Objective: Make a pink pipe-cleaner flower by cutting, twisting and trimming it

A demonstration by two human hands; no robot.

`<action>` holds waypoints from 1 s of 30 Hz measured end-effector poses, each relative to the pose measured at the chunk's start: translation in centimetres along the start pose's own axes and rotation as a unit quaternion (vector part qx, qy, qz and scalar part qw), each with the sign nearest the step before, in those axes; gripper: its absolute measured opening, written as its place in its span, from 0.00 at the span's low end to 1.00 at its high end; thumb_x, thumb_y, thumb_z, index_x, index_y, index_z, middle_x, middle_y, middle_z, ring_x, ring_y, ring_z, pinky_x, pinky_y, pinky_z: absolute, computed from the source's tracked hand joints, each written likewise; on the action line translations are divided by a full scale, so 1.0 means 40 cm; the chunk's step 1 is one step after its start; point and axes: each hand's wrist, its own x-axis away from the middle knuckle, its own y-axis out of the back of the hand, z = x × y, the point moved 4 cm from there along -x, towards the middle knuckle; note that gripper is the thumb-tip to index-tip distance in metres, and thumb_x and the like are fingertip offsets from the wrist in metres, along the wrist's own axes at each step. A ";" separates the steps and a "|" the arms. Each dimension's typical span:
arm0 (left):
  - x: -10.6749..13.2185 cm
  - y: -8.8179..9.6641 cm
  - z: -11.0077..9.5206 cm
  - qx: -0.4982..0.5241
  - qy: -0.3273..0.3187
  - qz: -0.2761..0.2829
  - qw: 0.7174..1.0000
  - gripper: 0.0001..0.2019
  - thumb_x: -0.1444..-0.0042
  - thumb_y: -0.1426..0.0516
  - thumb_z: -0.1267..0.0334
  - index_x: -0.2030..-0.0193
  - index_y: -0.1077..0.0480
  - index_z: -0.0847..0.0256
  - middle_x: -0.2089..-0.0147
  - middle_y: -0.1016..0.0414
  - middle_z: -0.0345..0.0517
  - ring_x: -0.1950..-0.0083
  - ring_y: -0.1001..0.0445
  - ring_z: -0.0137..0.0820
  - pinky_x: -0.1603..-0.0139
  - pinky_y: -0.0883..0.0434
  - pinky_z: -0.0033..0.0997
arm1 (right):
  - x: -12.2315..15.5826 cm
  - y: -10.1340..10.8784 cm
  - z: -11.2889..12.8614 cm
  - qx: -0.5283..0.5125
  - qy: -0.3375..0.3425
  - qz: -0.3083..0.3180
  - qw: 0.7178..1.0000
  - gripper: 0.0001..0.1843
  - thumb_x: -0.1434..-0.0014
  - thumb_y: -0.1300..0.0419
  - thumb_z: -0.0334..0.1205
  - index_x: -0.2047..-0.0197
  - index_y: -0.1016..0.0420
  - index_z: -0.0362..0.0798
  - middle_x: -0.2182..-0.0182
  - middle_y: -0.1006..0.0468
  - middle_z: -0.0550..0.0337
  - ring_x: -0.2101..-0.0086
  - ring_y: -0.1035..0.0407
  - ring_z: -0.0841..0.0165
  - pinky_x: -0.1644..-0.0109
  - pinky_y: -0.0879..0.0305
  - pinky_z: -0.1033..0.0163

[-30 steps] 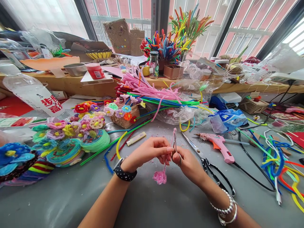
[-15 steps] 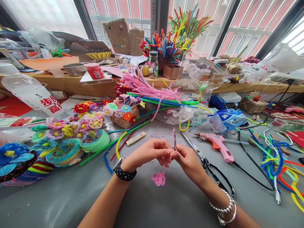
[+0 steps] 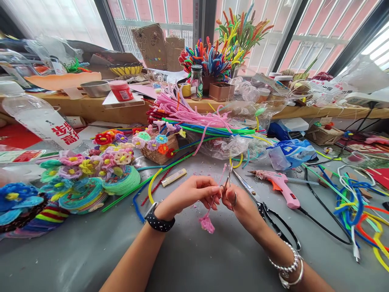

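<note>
Behind everything, barred windows (image 3: 313,40) span the room at twelve o'clock, above a cluttered ledge (image 3: 94,108). The grey desk (image 3: 212,259) carries a heap of pink pipe cleaners (image 3: 188,111) at twelve, flower-topped pots (image 3: 123,180) towards nine and a pink glue gun (image 3: 281,186) near three. Between these, the left hand (image 3: 200,192) pinches a pink stem (image 3: 223,172) while the right hand (image 3: 243,205) grips small scissors (image 3: 229,178) by the rings. Half a second ago the blades lay along the stem; now they have shifted towards one o'clock, apparently leaving it free, so trimming seems paused. The fuzzy pink flower (image 3: 207,224), hanging at seven o'clock below the fingers, has turned more edge-on.
</note>
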 end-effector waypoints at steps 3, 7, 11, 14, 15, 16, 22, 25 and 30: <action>0.000 0.000 -0.003 0.008 -0.010 -0.003 1.000 0.12 0.49 0.46 0.56 0.71 0.33 0.65 0.75 0.28 0.41 0.75 0.31 0.24 0.72 0.35 0.23 | 0.001 -0.006 -0.001 0.000 0.003 0.016 1.000 0.33 0.50 0.64 0.68 0.79 0.39 0.46 0.82 0.45 0.66 0.80 0.51 0.74 0.77 0.53 0.68; 0.001 -0.003 -0.005 0.014 -0.005 -0.002 1.000 0.11 0.48 0.46 0.58 0.71 0.34 0.66 0.75 0.28 0.41 0.75 0.30 0.23 0.73 0.34 0.22 | 0.002 -0.013 -0.002 -0.014 0.013 0.040 0.999 0.32 0.48 0.63 0.66 0.77 0.37 0.46 0.82 0.44 0.66 0.79 0.50 0.74 0.76 0.53 0.68; 0.001 -0.004 -0.003 0.015 0.006 -0.005 1.000 0.10 0.48 0.46 0.59 0.70 0.34 0.66 0.76 0.28 0.40 0.75 0.30 0.22 0.74 0.34 0.20 | 0.003 -0.016 0.002 -0.032 0.012 0.050 0.998 0.30 0.48 0.61 0.65 0.77 0.37 0.46 0.81 0.39 0.65 0.79 0.47 0.74 0.75 0.51 0.68; 0.000 -0.004 0.000 0.022 0.011 -0.001 1.000 0.10 0.48 0.46 0.59 0.71 0.34 0.66 0.77 0.28 0.41 0.76 0.29 0.23 0.74 0.34 0.21 | 0.002 -0.016 0.000 -0.039 0.000 0.050 0.998 0.30 0.49 0.59 0.65 0.77 0.37 0.46 0.81 0.38 0.65 0.79 0.47 0.74 0.75 0.51 0.68; -0.001 -0.004 0.001 0.026 0.012 0.001 1.000 0.11 0.48 0.46 0.59 0.71 0.34 0.66 0.77 0.28 0.41 0.76 0.29 0.23 0.74 0.34 0.21 | 0.002 -0.016 -0.002 -0.039 -0.006 0.049 0.998 0.30 0.49 0.58 0.65 0.77 0.37 0.46 0.81 0.38 0.65 0.79 0.47 0.74 0.75 0.52 0.68; -0.002 -0.004 0.003 0.030 0.013 0.003 0.999 0.11 0.49 0.46 0.59 0.71 0.34 0.66 0.77 0.28 0.41 0.75 0.29 0.24 0.73 0.33 0.22 | 0.002 -0.015 -0.004 -0.037 -0.014 0.046 0.998 0.30 0.49 0.58 0.65 0.77 0.36 0.46 0.81 0.38 0.65 0.78 0.47 0.74 0.75 0.52 0.68; -0.003 -0.003 0.007 0.046 0.015 0.007 0.999 0.12 0.50 0.45 0.57 0.72 0.35 0.66 0.76 0.28 0.42 0.74 0.28 0.25 0.72 0.32 0.23 | 0.003 -0.013 -0.018 -0.017 -0.055 0.019 0.998 0.31 0.53 0.57 0.68 0.79 0.38 0.45 0.80 0.36 0.63 0.77 0.46 0.73 0.74 0.51 0.67; -0.002 -0.005 0.006 0.045 0.015 0.009 0.999 0.12 0.50 0.45 0.57 0.72 0.35 0.66 0.77 0.28 0.42 0.74 0.28 0.26 0.73 0.32 0.23 | 0.004 -0.017 -0.016 -0.034 -0.046 0.031 0.998 0.31 0.52 0.56 0.68 0.78 0.38 0.45 0.81 0.37 0.64 0.79 0.48 0.74 0.75 0.53 0.67; -0.001 -0.007 0.002 0.029 0.014 0.011 0.999 0.11 0.49 0.46 0.58 0.72 0.34 0.66 0.76 0.29 0.41 0.75 0.29 0.24 0.75 0.33 0.21 | 0.003 -0.019 -0.008 -0.068 -0.033 0.052 0.996 0.30 0.51 0.57 0.67 0.79 0.39 0.46 0.82 0.39 0.65 0.79 0.49 0.74 0.76 0.53 0.68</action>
